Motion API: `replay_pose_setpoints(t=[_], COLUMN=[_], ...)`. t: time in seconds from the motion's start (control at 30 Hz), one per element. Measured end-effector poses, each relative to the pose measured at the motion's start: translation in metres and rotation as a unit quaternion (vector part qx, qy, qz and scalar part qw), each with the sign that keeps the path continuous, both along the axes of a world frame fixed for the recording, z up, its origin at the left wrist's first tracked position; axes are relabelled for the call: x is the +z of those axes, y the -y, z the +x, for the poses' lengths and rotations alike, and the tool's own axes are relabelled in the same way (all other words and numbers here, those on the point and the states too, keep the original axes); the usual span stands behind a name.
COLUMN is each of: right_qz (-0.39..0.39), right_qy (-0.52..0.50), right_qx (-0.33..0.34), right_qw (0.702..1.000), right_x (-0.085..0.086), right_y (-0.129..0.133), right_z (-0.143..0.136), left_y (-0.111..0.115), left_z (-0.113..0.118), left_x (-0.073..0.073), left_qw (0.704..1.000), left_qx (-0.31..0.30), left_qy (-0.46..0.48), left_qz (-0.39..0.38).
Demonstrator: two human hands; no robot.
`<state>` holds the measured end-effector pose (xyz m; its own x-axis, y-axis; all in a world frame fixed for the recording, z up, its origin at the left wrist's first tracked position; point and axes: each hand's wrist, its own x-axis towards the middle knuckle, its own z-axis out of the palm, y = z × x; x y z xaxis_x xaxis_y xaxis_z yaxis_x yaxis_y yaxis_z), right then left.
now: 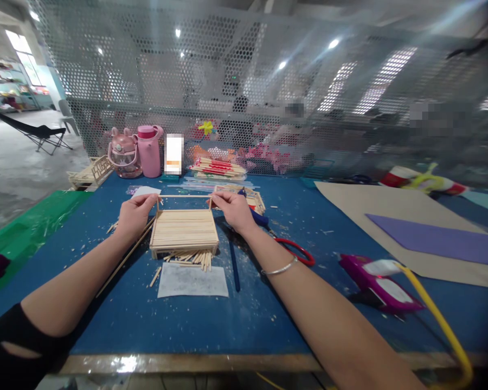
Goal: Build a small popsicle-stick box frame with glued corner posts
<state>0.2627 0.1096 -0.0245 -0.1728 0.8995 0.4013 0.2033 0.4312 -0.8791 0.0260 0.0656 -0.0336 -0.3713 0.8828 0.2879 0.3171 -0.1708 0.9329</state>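
Note:
A small bed-like model [184, 230] built of thin wooden sticks stands on the blue tabletop in front of me. Across the tops of its two rear posts runs a thin wooden stick [185, 196]. My left hand [137, 216] pinches the left end of this stick at the post, while my right hand [232, 210] pinches its right end. Short cut sticks [197, 259] lie loose at the model's front edge, partly underneath it. Just nearer to me is a white paper sheet [193, 280]. One long stick [124, 259] lies beside my left forearm.
Red-handled scissors [295, 252] and a dark blue rod [235, 265] lie near my right arm. Farther right are a magenta tool [380, 284] with a yellow cord and a purple sheet [435, 238]. Pink bottles [149, 154] and bundled sticks [218, 168] stand before the perforated metal screen [211, 70].

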Motion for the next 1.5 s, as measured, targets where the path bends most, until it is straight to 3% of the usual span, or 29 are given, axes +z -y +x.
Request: replay_pose_setpoints(t=[0.3, 0.9, 1.23, 1.5], right_qz=[0.005, 0.08, 0.083, 0.072], right_qy=[-0.004, 0.098, 0.094, 0.099], right_qx=[0.007, -0.048, -0.043, -0.052], right_qw=[1.0, 0.991, 0.991, 0.991], right_x=[0.0016, 0.003, 0.0036, 0.0038], right_y=[0.0019, 0.0045, 0.0043, 0.0055], right_z=[0.0007, -0.0006, -0.0011, -0.0016], left_y=[-0.0002, 0.0035, -0.0009, -0.0003], left_z=[0.0005, 0.0014, -0.0023, -0.0024], left_x=[-0.0002, 0.0046, -0.0043, -0.0035], left_qw=[1.0, 1.0, 1.0, 1.0], left_qx=[-0.005, -0.005, -0.017, -0.024], left_qy=[0.011, -0.005, -0.001, 0.003], left_qz=[0.005, -0.001, 0.003, 0.001])
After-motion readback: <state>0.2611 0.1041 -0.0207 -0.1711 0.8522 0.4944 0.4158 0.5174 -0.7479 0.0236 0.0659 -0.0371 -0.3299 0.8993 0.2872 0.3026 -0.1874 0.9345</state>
